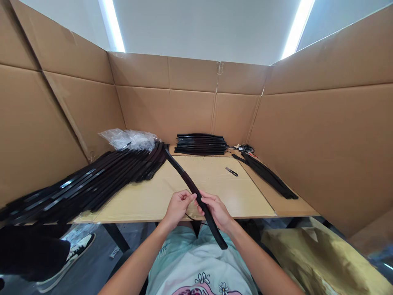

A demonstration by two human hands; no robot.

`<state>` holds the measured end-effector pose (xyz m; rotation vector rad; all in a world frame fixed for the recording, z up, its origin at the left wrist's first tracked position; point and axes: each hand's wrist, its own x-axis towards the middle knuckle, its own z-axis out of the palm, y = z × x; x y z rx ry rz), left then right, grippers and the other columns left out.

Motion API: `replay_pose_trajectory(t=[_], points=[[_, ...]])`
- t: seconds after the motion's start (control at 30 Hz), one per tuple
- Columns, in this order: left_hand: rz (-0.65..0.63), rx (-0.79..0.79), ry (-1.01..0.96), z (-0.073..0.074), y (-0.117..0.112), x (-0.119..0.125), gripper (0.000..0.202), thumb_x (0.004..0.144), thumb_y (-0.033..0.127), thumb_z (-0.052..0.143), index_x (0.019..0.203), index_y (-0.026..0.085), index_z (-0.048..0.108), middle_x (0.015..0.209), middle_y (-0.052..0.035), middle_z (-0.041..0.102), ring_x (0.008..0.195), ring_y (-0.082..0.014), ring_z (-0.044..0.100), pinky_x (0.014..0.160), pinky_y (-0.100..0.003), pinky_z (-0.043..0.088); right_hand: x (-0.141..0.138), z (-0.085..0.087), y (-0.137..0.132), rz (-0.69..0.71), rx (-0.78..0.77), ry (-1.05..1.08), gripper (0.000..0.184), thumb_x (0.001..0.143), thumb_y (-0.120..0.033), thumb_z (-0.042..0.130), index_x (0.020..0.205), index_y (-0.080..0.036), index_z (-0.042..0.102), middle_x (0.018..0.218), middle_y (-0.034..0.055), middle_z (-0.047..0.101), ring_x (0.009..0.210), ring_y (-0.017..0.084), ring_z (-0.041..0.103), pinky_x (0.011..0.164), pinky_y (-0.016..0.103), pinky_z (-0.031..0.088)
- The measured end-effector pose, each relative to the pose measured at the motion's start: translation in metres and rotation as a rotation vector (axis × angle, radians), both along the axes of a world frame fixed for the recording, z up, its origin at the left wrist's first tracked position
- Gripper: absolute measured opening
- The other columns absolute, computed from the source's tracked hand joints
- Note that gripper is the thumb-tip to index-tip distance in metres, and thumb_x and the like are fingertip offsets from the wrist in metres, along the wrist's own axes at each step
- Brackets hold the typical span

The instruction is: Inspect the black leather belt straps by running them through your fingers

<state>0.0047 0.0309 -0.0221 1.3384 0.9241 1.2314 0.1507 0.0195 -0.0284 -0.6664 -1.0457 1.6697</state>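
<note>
A long, slightly curved black strip (187,179) slants across the front of the table, its lower end reaching over my lap. My right hand (216,209) is wrapped round its lower half. Close against the strip's left side, my left hand (178,207) is closed in a pinch; what lies between the fingertips is too small to make out. A thin dark cord (192,218) hangs below the hands, its ends hidden. Part of the strip's middle looks dark brown, while both ends look black.
A large heap of similar black strips (123,168) covers the left side, with clear plastic bags (132,139) behind. A neat black stack (201,144) stands at the back. Right are thread snips (231,171), tangled cords (245,148) and more strips (270,176). Cardboard walls (190,106) enclose the table; a person's shoe (75,254) shows lower left.
</note>
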Motion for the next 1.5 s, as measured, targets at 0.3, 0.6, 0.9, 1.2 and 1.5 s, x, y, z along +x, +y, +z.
replay_pose_trajectory(t=[0.3,0.6,0.9,1.2,1.5], points=[[-0.115,-0.087,-0.107,-0.002,0.001,-0.004,0.034,0.056,0.041,0.079,0.064,0.013,0.063,0.046,0.0045,0.049,0.042,-0.0075,0.038,0.041,-0.02,0.025,0.008,-0.006,0.006,0.114,0.022,-0.091,0.065,0.058,-0.018,0.082,0.118,-0.022,0.059,0.075,-0.0026,0.061,0.054,0.007,0.053,0.049,0.021,0.05],[-0.237,-0.115,-0.094,-0.006,0.002,-0.006,0.029,0.058,0.032,0.078,0.072,0.011,0.066,0.063,-0.0011,0.059,0.056,-0.0112,0.049,0.051,-0.021,0.035,0.011,-0.003,0.009,0.199,0.188,-0.34,0.042,0.06,-0.027,0.08,0.096,-0.013,0.066,0.075,-0.0013,0.059,0.053,0.008,0.054,0.043,0.021,0.052],[-0.129,-0.109,-0.009,-0.004,0.002,-0.002,0.037,0.06,0.041,0.075,0.053,0.015,0.049,0.042,0.0094,0.035,0.039,-0.004,0.023,0.041,-0.02,0.014,0.013,-0.012,0.013,0.18,0.243,-0.366,0.034,0.07,-0.037,0.073,0.09,-0.013,0.059,0.063,-0.0023,0.063,0.041,0.008,0.056,0.037,0.017,0.045],[-0.081,-0.129,-0.071,-0.008,0.004,-0.001,0.041,0.057,0.045,0.077,0.058,0.016,0.049,0.043,0.0113,0.03,0.039,-0.003,0.017,0.039,-0.019,0.009,0.019,-0.012,0.019,0.253,0.071,-0.172,0.044,0.08,-0.054,0.057,0.096,-0.013,0.062,0.066,0.0055,0.069,0.04,0.008,0.054,0.037,0.017,0.039],[0.13,-0.025,-0.041,-0.011,0.005,0.001,0.041,0.059,0.046,0.076,0.052,0.015,0.05,0.043,0.0084,0.038,0.039,-0.0047,0.026,0.038,-0.019,0.017,0.019,-0.01,0.021,0.168,-0.082,-0.029,0.044,0.068,-0.034,0.076,0.105,-0.015,0.064,0.072,0.0058,0.07,0.054,0.01,0.058,0.05,0.019,0.042]])
